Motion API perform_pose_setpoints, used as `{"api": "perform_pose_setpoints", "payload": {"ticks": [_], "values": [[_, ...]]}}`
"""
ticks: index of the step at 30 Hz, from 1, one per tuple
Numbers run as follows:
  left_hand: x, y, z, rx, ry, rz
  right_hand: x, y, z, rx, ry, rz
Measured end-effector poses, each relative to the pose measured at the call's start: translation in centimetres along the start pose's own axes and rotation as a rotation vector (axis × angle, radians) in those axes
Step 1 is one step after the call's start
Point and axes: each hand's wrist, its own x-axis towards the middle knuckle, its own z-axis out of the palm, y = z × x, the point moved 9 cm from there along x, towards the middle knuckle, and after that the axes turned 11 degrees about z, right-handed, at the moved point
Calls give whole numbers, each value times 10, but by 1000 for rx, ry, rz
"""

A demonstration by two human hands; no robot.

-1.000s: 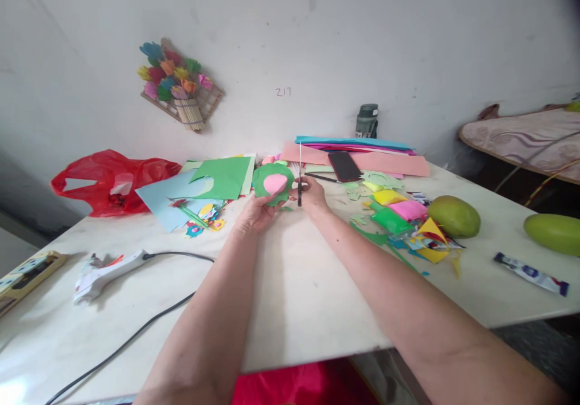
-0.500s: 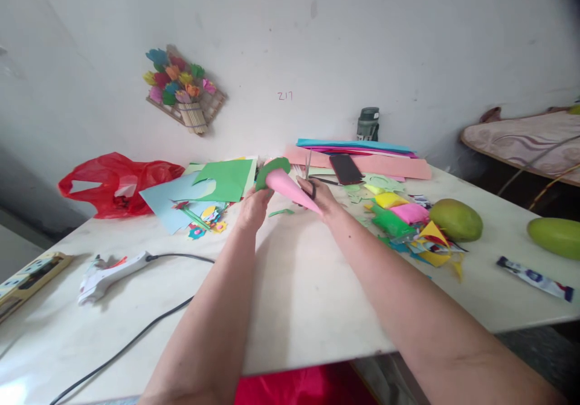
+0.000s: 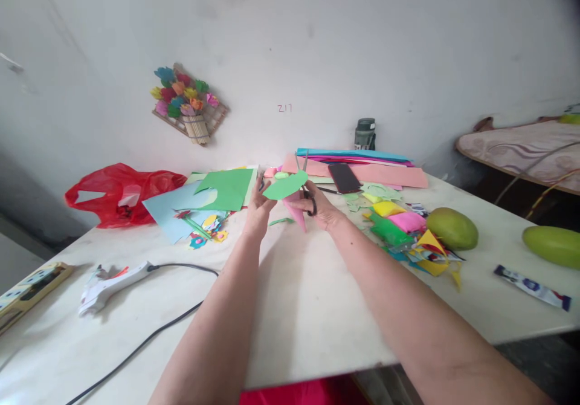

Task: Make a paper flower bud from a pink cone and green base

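Note:
A green paper shape [image 3: 286, 186] with a pink paper cone [image 3: 296, 213] under it is held above the table between my hands. My left hand [image 3: 258, 204] grips the green paper at its left edge. On the other side, my right hand [image 3: 322, 207] is closed round the black handles of the scissors [image 3: 310, 203], close beside the pink cone. The scissor blades point up and away behind the green paper, slightly apart. A narrow green scrap [image 3: 281, 221] lies on the table below.
White glue gun [image 3: 113, 287] with its black cable and a power strip [image 3: 31, 290] lie left. Red bag [image 3: 122, 196], green sheet [image 3: 231, 188] and paper flowers sit behind. Phone [image 3: 344, 178], clay packets [image 3: 408, 222], green fruit [image 3: 452, 228] and tube [image 3: 532, 287] are right.
The green paper has turned to show its broad flat face. The pink cone, which pointed toward the lower right, now points down beneath it. The camera view has tilted up slightly.

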Motion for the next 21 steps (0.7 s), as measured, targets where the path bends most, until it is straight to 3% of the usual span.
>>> {"api": "perform_pose_setpoints", "payload": {"ticks": [3, 6, 11, 16, 21], "values": [[-5, -2, 16, -54, -146, -57, 1, -12, 1, -9, 21, -119], [-8, 6, 25, 15, -182, -22, 5, -12, 0, -67, 45, -155], [-12, 20, 35, 171, -203, 34, 8, -7, -8, -112, 116, -180], [-11, 27, 33, 264, -174, 72, 4, -2, -12, -100, 184, -92], [-8, 27, 35, 308, -185, 175, 1, -10, -16, -86, 236, -177]]}}
